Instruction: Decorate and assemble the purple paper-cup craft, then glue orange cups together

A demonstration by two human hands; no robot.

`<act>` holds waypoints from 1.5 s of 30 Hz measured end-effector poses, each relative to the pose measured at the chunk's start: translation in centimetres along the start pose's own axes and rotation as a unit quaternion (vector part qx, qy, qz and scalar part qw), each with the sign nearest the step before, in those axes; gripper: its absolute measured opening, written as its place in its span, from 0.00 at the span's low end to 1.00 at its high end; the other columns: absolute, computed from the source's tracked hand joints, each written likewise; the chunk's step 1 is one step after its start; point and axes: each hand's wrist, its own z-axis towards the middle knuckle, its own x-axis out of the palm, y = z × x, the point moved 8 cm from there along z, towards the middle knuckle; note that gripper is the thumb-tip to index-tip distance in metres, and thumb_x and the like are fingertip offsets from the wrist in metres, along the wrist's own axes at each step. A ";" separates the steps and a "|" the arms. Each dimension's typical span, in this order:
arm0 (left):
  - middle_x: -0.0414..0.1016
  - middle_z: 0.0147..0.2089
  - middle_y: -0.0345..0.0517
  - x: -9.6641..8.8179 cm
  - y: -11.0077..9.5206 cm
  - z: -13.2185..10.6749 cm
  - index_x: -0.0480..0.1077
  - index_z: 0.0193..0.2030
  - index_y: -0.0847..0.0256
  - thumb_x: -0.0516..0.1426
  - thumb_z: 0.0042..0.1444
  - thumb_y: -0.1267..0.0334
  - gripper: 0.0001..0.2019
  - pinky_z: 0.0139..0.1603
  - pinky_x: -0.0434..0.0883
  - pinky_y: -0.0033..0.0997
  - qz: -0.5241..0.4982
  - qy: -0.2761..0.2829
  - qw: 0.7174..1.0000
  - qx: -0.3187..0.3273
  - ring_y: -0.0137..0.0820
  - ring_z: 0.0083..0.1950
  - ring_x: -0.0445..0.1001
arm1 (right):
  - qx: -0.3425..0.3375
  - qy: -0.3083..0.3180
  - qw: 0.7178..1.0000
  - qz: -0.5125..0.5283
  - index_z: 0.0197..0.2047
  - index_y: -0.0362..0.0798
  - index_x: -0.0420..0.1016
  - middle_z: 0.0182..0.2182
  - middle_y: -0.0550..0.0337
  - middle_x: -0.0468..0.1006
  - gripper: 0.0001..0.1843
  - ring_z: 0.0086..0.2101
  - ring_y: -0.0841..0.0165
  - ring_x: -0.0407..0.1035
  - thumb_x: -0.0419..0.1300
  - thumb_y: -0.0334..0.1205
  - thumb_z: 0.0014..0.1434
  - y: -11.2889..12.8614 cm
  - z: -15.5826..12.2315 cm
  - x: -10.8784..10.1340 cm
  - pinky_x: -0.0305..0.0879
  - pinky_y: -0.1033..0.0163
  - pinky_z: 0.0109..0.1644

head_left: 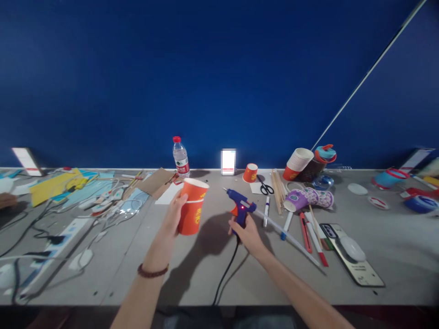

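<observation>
My left hand is wrapped round the side of orange paper cups, held up above the table with the open mouth on top. A white rim line crosses their middle, as if one cup sits in another. In my right hand is a blue hot glue gun, gripped by its handle. Its nozzle points up and left toward the cups, apart from them. A red light glows on its side. From its back a long glue stick sticks out to the lower right, and a black cord hangs toward the table's front edge.
Behind stand a water bottle, a small orange cup and a cup stack. Black scissors, wooden sticks, markers and a phone lie right. A power strip and cables lie left.
</observation>
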 end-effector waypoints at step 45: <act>0.76 0.38 0.45 1.1 7.8 5.6 0.68 0.50 0.59 0.62 0.46 0.47 0.27 0.33 0.71 0.32 0.058 0.022 0.998 -0.006 0.34 0.33 0.75 | 0.019 0.068 0.989 0.131 0.40 0.44 0.69 0.11 0.67 0.69 0.22 0.13 0.74 0.60 0.63 0.54 0.52 -1.8 0.8 -3.3 0.56 0.70 0.18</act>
